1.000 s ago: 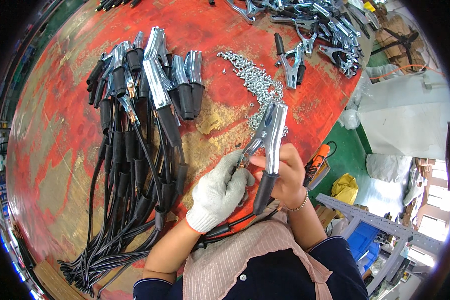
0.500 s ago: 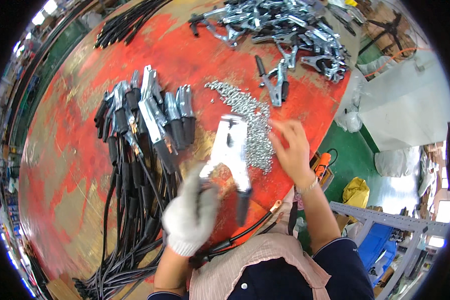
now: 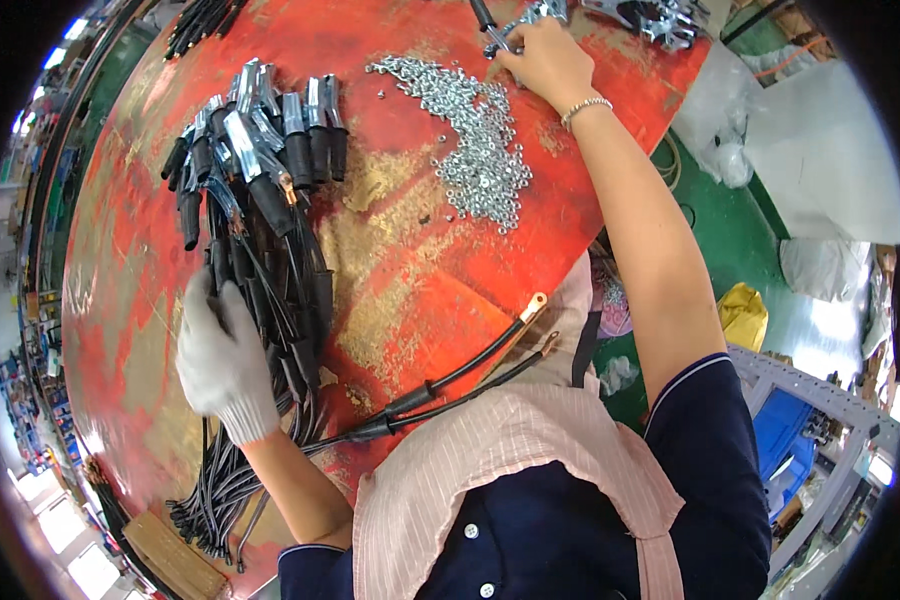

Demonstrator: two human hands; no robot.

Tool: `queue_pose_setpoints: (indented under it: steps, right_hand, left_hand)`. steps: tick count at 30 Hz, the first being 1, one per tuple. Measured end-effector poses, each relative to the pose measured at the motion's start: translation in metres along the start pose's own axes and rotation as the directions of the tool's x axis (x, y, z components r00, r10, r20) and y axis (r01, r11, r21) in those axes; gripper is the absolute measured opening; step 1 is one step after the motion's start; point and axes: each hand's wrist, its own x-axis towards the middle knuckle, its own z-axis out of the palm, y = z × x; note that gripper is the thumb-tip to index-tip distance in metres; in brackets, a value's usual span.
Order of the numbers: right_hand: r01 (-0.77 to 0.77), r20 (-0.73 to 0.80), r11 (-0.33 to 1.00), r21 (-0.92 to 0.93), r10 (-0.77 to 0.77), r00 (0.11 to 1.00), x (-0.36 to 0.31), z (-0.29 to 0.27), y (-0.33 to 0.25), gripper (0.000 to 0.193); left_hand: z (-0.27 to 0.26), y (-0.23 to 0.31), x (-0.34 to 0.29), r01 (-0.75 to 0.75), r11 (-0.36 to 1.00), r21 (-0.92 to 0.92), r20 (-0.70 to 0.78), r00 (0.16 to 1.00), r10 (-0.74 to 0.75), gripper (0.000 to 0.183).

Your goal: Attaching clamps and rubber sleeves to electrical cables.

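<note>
At the far edge, my right hand (image 3: 548,65) has its fingers closed on a silvery spring clamp (image 3: 505,35) with a black handle; much of the clamp is hidden or out of view. My left hand (image 3: 220,360), in a white knit glove, is at the left side of the bundle of black cables (image 3: 270,300). Its thumb and fingers are apart, and nothing shows between them. Several clamps (image 3: 245,145) with black grips lie at the far end of this bundle. Two cables with copper lugs (image 3: 535,308) stretch across the near edge.
Small metal nuts (image 3: 480,150) lie heaped mid-table on the worn red tabletop (image 3: 400,290). More metal clamps (image 3: 660,20) are at the far right, and black cables (image 3: 205,25) at the far left. A grey metal rack (image 3: 810,400) stands right of the table.
My left hand has let go of the clamp it held and moved left to the cables. My right hand has reached away from the nuts to a clamp farther off. The view has tilted nearer.
</note>
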Motion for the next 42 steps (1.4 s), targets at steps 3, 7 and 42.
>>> queue_pose_setpoints:
  steps: [3,7,42]
  right_hand:
    - [0.187,-0.336,0.972,0.145,-0.130,0.933,0.002,-0.001,0.022,0.039]
    - [0.272,-0.394,0.482,0.833,0.170,0.903,-0.037,-0.041,-0.022,0.023]
    - [0.009,0.166,-0.513,0.859,0.296,0.940,-0.195,-0.065,0.004,0.039]
  left_hand:
    - [-0.006,0.027,-0.046,-0.504,0.828,-0.244,-0.071,0.861,0.504,0.023]
    - [-0.007,0.067,-0.097,-0.649,0.564,-0.512,0.244,0.519,0.819,0.021]
    - [0.044,0.119,0.000,0.457,0.553,-0.697,0.716,0.407,0.567,0.032]
